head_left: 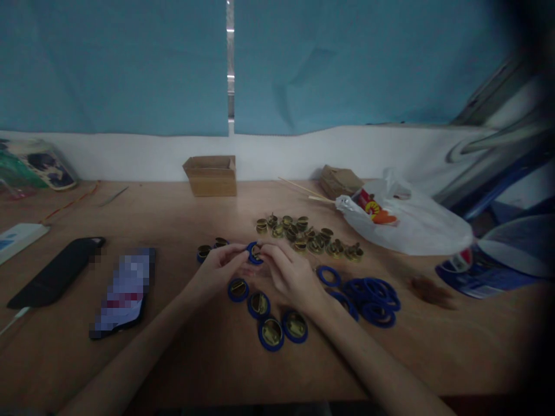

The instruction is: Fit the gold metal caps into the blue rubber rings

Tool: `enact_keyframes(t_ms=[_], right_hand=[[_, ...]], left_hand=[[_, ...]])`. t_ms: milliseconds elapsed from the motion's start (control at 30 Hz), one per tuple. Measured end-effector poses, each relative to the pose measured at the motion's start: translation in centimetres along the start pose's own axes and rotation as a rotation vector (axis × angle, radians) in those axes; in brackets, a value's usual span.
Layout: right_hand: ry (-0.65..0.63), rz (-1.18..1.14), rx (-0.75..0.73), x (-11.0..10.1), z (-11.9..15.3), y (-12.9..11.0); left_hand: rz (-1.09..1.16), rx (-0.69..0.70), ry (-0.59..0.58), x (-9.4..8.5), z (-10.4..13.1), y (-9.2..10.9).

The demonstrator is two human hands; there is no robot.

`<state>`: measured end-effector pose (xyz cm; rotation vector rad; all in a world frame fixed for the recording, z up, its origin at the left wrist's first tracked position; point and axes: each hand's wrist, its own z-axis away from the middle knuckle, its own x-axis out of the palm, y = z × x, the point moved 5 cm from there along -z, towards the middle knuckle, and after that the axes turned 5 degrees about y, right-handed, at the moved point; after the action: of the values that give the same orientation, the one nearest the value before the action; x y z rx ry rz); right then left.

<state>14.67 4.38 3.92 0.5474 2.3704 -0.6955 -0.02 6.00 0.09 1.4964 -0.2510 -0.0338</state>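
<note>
together, the left hand (219,267) and right hand (289,274) pinch one small round brass cap ringed in blue rubber (255,253) just above the brown wooden surface (217,358), near loose blue rubber rings (373,297).

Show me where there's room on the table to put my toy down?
Bare wood lies between the cardboard box and the phone, and along the near edge below the ringed caps. It's crowded around both hands, the brass caps and the blue rings.
</note>
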Motion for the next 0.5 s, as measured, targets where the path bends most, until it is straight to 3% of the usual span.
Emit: enact_keyframes(t_ms=[167, 267, 367, 500], right_hand=[[0.000, -0.116, 0.042, -0.2, -0.2, -0.5], [0.090, -0.219, 0.113, -0.7, -0.4, -0.7], [0.149, -0.330, 0.236, -0.7, -0.5, -0.3], [0.086, -0.538, 0.443, 0.5, -0.1, 0.7]], left_hand=[[0.014, 0.043, 0.019, -0.1, 0.1, 0.2], [0.016, 0.057, 0.008, -0.1, 0.3, 0.7], [0.061, 0.042, -0.036, 0.3, 0.6, 0.9], [0.122, 0.037, -0.041, 0.3, 0.5, 0.6]])
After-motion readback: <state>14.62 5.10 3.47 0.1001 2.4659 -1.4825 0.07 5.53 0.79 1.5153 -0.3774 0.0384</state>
